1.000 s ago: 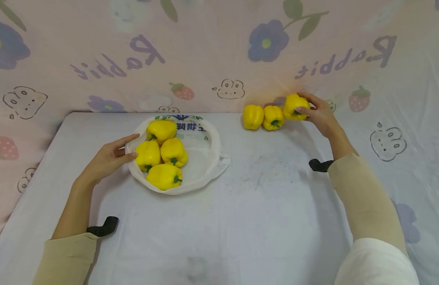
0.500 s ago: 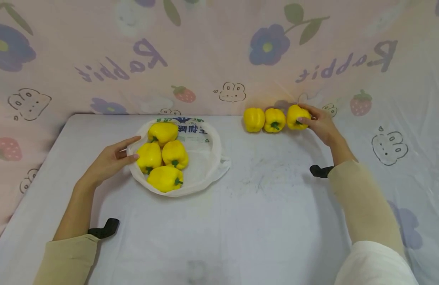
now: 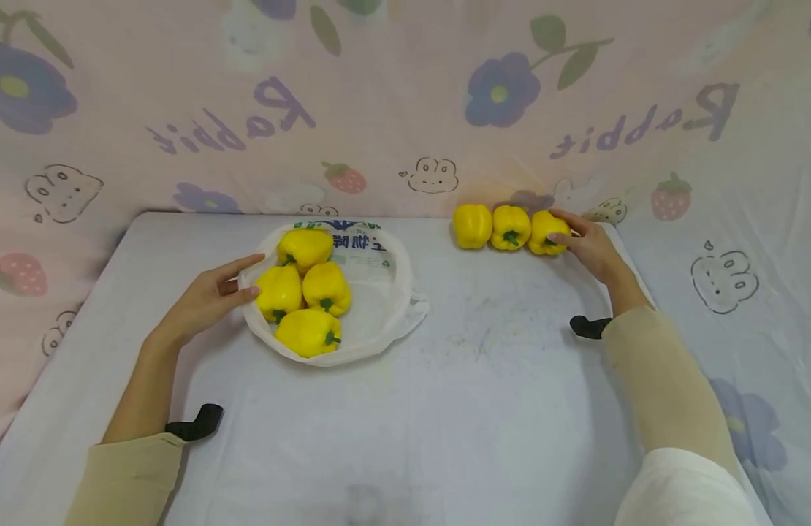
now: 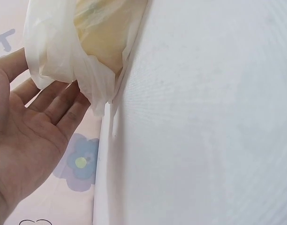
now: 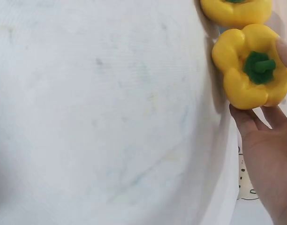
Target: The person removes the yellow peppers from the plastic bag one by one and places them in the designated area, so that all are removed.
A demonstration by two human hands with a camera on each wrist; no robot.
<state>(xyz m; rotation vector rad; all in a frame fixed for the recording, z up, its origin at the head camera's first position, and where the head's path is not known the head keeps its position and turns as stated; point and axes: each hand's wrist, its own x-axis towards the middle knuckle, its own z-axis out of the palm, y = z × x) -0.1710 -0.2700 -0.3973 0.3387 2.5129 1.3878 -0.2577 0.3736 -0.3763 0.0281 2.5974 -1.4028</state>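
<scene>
My left hand (image 3: 204,303) holds the left rim of a white plastic bag (image 3: 395,321), thumb over the edge and fingers outside it. Several yellow bell peppers (image 3: 307,332) with green stems lie in the bag's left half. In the left wrist view, the thin bag (image 4: 52,42) hangs against the fingers of my left hand (image 4: 31,136). My right hand (image 3: 596,252) grips a yellow bell pepper (image 3: 546,237) at the right end of a row, thumb in front near its stem. The right wrist view shows this pepper (image 5: 237,91) with its stem facing the camera.
Two more yellow bell peppers, a left one (image 3: 472,226) and a middle one (image 3: 511,230), complete the row along the back of the white-covered table (image 3: 405,438). Behind it rises a pink printed cloth (image 3: 379,88). A black wrist mount (image 3: 198,424) sits on the left forearm.
My right hand has lowered the bell pepper from a raised, tilted position down beside the other two. My left hand keeps its place at the bag's rim; the whole view has shifted slightly.
</scene>
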